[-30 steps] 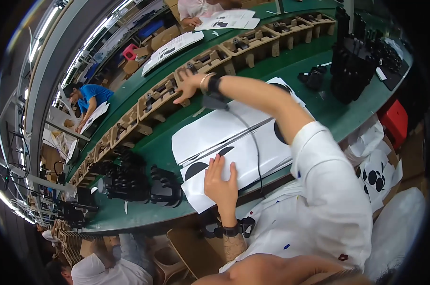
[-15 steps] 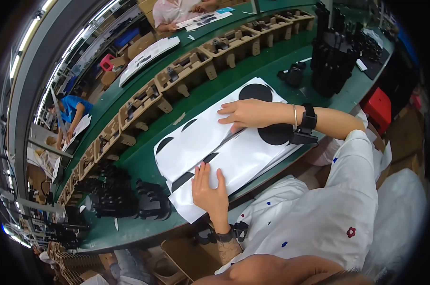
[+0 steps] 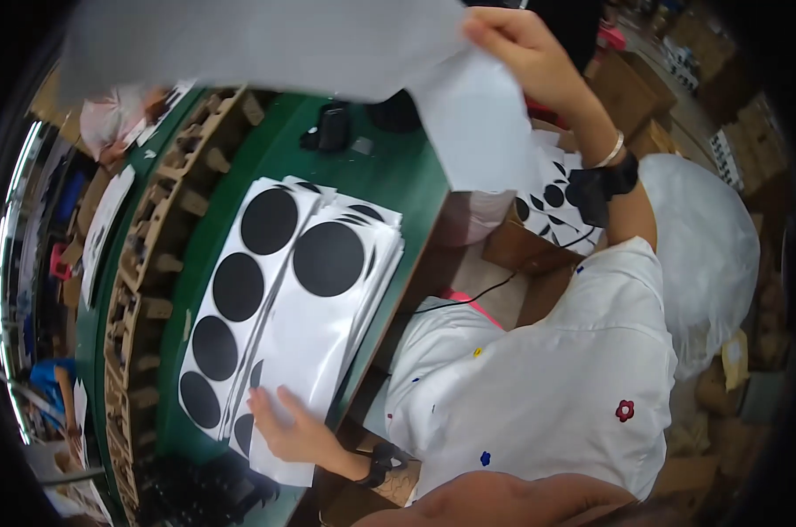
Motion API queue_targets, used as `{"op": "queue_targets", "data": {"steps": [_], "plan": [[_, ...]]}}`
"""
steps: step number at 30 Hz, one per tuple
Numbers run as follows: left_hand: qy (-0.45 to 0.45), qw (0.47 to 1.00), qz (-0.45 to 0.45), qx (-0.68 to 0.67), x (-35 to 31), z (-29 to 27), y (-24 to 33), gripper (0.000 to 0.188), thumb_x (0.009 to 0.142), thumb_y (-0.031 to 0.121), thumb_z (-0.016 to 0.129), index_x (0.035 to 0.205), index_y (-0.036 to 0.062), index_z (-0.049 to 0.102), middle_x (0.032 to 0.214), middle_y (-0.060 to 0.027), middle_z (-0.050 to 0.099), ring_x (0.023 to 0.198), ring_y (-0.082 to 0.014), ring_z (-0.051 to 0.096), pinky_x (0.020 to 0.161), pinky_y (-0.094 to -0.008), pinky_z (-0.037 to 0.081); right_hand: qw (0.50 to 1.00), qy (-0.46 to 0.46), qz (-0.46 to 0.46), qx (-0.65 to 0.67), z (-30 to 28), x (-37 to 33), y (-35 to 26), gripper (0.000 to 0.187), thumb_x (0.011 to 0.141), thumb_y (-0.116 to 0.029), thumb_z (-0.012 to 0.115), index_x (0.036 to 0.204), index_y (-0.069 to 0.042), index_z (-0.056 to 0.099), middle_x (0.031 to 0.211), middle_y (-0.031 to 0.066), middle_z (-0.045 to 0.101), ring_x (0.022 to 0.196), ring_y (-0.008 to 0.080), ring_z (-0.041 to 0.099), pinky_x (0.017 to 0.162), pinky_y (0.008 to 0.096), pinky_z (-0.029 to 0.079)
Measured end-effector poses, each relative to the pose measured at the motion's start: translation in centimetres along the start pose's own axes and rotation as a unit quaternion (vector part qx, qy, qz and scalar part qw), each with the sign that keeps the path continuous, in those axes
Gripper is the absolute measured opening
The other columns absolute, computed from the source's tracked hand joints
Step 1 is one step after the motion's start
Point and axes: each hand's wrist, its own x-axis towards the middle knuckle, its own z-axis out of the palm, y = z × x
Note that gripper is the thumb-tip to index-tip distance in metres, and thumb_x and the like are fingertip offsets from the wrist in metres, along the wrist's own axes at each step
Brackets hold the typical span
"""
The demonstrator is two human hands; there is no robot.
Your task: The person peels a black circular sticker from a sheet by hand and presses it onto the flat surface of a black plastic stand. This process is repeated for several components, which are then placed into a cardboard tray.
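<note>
Right hand (image 3: 521,48) up high, pinching a white sheet (image 3: 328,44) that hides the far worktop. Left hand (image 3: 284,426) spread flat on the sheet stack (image 3: 301,299) with black circles, on the green worktop (image 3: 407,184). Wooden racks (image 3: 152,255) beside.

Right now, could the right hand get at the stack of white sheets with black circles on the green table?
Probably not at once: the right hand is raised high, holding a white sheet. The stack lies open, with only the left hand resting on its near end.
</note>
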Motion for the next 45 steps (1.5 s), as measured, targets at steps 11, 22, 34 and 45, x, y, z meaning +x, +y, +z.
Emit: {"op": "queue_targets", "data": {"steps": [11, 22, 34, 45], "plan": [[-0.01, 0.999, -0.015, 0.04, -0.1, 0.0, 0.7, 0.031, 0.087, 0.022, 0.062, 0.11, 0.0005, 0.066, 0.114, -0.0157, 0.064, 0.109, -0.029, 0.06, 0.091, -0.0331, 0.045, 0.947, 0.118, 0.281, -0.101, -8.6, -12.7, 17.1, 0.031, 0.096, -0.028, 0.05, 0.096, 0.001, 0.061, 0.079, -0.0038, 0.057, 0.075, 0.0042, 0.048, 0.069, 0.0215, 0.04], [0.015, 1.0, 0.002, -0.006, -0.1, 0.1, 0.1, 0.028, 0.085, 0.011, 0.064, 0.108, -0.0044, 0.065, 0.114, -0.0189, 0.064, 0.114, -0.0335, 0.057, 0.094, -0.0367, 0.043, 0.664, 0.356, 0.171, -0.635, -4.8, -17.6, 30.5, 0.025, 0.082, -0.012, 0.054, 0.103, -0.004, 0.064, 0.1, 0.0179, 0.062, 0.097, 0.0328, 0.058, 0.086, 0.0413, 0.045], [0.016, 0.999, -0.009, -0.039, 1.7, -1.6, -0.4, 0.035, 0.077, 0.01, 0.071, 0.109, -0.002, 0.065, 0.117, -0.0195, 0.061, 0.117, -0.0352, 0.054, 0.096, -0.0384, 0.041, 0.909, -0.225, -0.337, 0.097, 23.0, -2.2, -2.2, 0.029, 0.072, 0.007, 0.055, 0.099, 0.0, 0.062, 0.102, 0.0142, 0.061, 0.101, 0.0325, 0.057, 0.087, 0.0372, 0.048], [0.017, 0.995, -0.066, -0.073, 1.2, -2.0, -1.9, 0.031, 0.072, 0.013, 0.075, 0.1, 0.0002, 0.069, 0.106, -0.0157, 0.067, 0.116, -0.0332, 0.056, 0.095, -0.0374, 0.043, 0.884, -0.323, -0.33, 0.074, 24.6, -1.7, -4.5, 0.023, 0.069, 0.002, 0.056, 0.092, 0.001, 0.053, 0.1, 0.0161, 0.055, 0.097, 0.0338, 0.054, 0.086, 0.0412, 0.046]]}}
